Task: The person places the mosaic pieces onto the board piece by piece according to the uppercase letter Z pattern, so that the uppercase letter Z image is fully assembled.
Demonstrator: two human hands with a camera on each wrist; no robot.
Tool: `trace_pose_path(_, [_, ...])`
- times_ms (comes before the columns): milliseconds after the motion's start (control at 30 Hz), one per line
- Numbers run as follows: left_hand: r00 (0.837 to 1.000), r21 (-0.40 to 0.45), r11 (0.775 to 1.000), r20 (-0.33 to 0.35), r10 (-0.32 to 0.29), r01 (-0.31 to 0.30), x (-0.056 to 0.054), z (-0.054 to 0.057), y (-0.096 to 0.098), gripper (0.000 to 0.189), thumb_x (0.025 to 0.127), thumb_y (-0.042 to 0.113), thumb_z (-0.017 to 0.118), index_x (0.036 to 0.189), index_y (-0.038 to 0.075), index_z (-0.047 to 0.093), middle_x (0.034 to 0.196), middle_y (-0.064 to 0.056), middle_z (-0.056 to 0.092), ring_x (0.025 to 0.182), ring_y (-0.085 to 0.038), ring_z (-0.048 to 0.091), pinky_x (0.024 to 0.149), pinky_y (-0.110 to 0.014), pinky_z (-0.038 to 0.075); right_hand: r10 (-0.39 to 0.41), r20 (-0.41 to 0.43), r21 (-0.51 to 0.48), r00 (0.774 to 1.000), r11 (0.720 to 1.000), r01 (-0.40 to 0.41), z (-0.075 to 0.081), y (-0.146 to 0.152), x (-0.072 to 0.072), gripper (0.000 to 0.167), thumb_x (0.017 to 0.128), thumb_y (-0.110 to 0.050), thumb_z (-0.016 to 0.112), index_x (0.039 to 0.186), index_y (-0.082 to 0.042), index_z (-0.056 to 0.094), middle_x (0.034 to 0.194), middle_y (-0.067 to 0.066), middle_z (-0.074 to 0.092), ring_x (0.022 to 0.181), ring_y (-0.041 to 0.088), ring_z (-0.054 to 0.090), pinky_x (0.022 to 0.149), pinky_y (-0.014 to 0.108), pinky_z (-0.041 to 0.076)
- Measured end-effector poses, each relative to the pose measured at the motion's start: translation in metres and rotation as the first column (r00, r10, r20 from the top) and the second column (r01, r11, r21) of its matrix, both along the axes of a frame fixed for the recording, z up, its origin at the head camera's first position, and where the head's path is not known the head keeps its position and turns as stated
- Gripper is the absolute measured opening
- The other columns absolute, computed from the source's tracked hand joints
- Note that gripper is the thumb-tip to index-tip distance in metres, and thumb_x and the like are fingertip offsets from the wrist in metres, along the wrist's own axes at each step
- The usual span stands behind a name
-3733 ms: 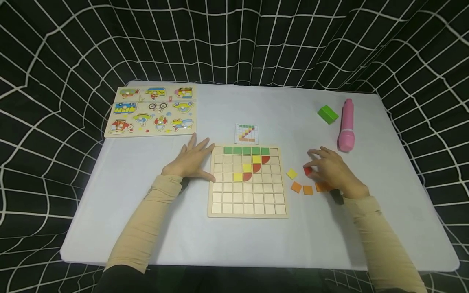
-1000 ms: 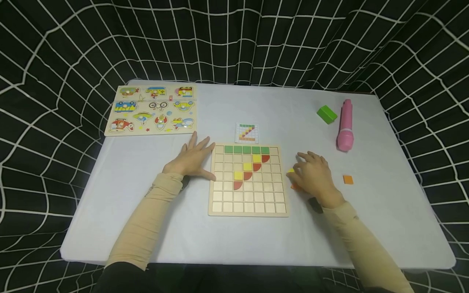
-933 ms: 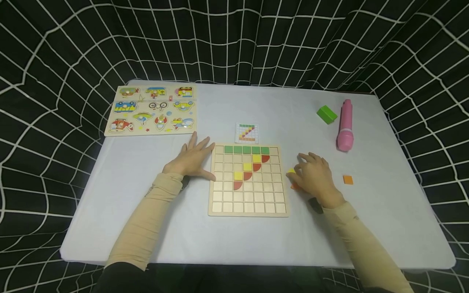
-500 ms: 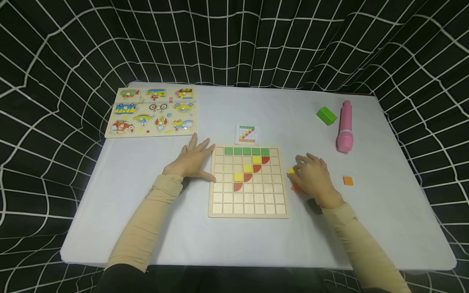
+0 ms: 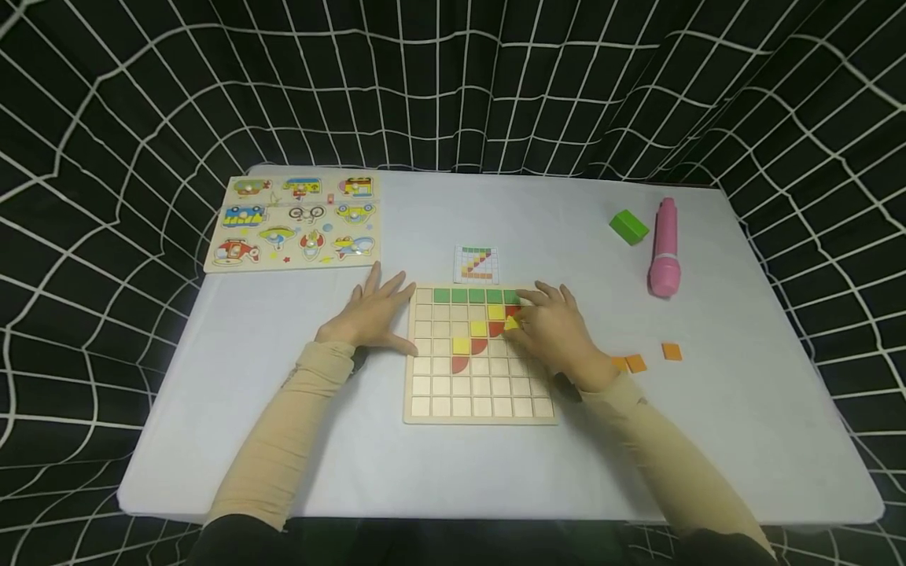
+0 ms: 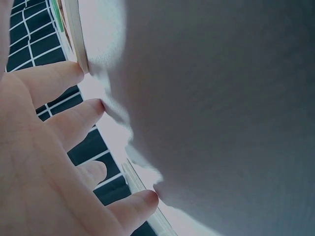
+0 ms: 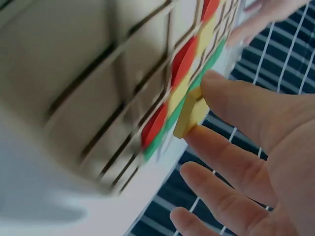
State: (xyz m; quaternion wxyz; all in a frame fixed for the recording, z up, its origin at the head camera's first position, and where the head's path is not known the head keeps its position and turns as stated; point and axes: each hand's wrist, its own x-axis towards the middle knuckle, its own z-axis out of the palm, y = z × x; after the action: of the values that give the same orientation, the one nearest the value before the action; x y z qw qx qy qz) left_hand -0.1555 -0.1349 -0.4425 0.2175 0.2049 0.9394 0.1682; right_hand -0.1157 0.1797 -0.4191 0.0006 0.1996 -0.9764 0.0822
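Note:
My right hand (image 5: 555, 334) pinches a yellow square tile (image 7: 189, 114) between thumb and index finger, over the right part of the wooden grid board (image 5: 442, 405). The other fingers are spread apart in the right wrist view. My left hand (image 5: 368, 314) lies with spread fingers at the board's left side, thumb and a fingertip at its edge. On the board are a row of green tiles (image 5: 459, 295) along the top, yellow squares (image 5: 478, 328) stepping down leftward, and red quarter-round tiles (image 5: 460, 365) beside them; the hand covers some of the upper right cells.
A small pattern card (image 5: 476, 266) lies just behind the board. Orange tiles (image 5: 672, 351) lie on the table to the right, some partly behind the right arm. Farther back are a green block (image 5: 629, 227), a pink microphone-shaped object (image 5: 665, 251) and a vehicle peg puzzle (image 5: 293, 228).
A red quarter-round tile came onto the board's fourth diagonal step. Then my right hand took a yellow tile from the right and carried it left over the board. The left hand stayed put.

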Motion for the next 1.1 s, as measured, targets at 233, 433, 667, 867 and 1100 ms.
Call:
trace_pose_path(233, [1.0,0.004,1.0,0.001,-0.008,0.008,0.0,0.0,0.001,0.121,0.072,0.06,0.086,0.165,0.012,0.025,0.176,-0.015,0.007,0.159,-0.05,-0.018,0.124,-0.077,0.009,0.144,0.004,0.006,0.99,0.99,-0.144,-0.004,-0.035,0.004,0.027,0.084,-0.034,0.085,0.091,-0.008,0.08,0.136,0.012,0.07,0.141,0.046,0.053,0.12,0.072,0.034])
trace_pose_path(433, [1.0,-0.008,1.0,-0.001,-0.012,0.012,-0.002,-0.001,0.0,0.122,0.072,0.061,0.086,0.165,0.012,0.024,0.176,-0.014,0.007,0.159,-0.049,-0.018,0.125,-0.076,0.008,0.241,0.001,-0.002,0.971,0.971,-0.241,-0.008,-0.059,0.008,0.027,0.085,-0.034,0.084,0.089,-0.008,0.079,0.136,0.009,0.07,0.141,0.044,0.052,0.121,0.07,0.035])
trace_pose_path(667, [1.0,-0.013,1.0,0.008,-0.009,0.009,-0.003,-0.002,-0.002,0.122,0.072,0.063,0.084,0.166,0.014,0.023,0.176,-0.013,0.006,0.159,-0.047,-0.019,0.126,-0.074,0.008,0.335,0.036,-0.005,0.941,0.942,-0.335,-0.013,-0.081,0.014,0.023,0.087,-0.033,0.081,0.087,-0.01,0.079,0.138,0.008,0.068,0.146,0.042,0.048,0.124,0.069,0.031])
trace_pose_path(867, [1.0,-0.012,1.0,-0.003,-0.014,0.014,-0.003,-0.002,-0.002,0.121,0.073,0.063,0.084,0.165,0.013,0.024,0.176,-0.013,0.007,0.159,-0.048,-0.018,0.126,-0.074,0.009,0.36,0.045,-0.004,0.932,0.933,-0.36,-0.013,-0.089,0.017,0.023,0.087,-0.034,0.081,0.086,-0.011,0.08,0.137,0.007,0.069,0.145,0.042,0.049,0.125,0.069,0.028])
trace_pose_path(1100, [1.0,-0.018,1.0,-0.004,-0.012,0.012,-0.003,-0.001,-0.003,0.121,0.073,0.063,0.084,0.165,0.014,0.024,0.176,-0.013,0.007,0.159,-0.047,-0.018,0.126,-0.074,0.009,0.337,0.071,0.019,0.939,0.94,-0.339,-0.012,-0.089,0.017,0.023,0.085,-0.037,0.083,0.088,-0.015,0.082,0.137,0.005,0.07,0.144,0.041,0.051,0.124,0.07,0.03])
